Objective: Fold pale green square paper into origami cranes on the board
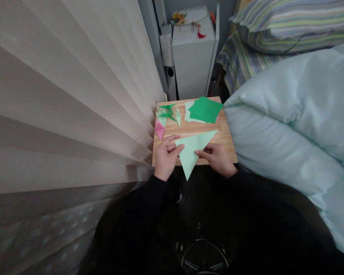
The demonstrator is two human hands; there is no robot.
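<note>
Paper stack (206,110) behind sheet (191,147), on table (225,133)

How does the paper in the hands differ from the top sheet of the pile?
The paper is pale green; the top sheet is darker. The paper is triangular; the top sheet looks four-cornered. The left hand and right hand hold the paper; the top sheet lies on the pile. Both are green.

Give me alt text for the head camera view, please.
A person's left hand and right hand hold a pale green paper triangle over the near edge of a wooden tabletop. Beyond it lie folded paper pieces and, to their right, overlapping paper sheets.
</note>
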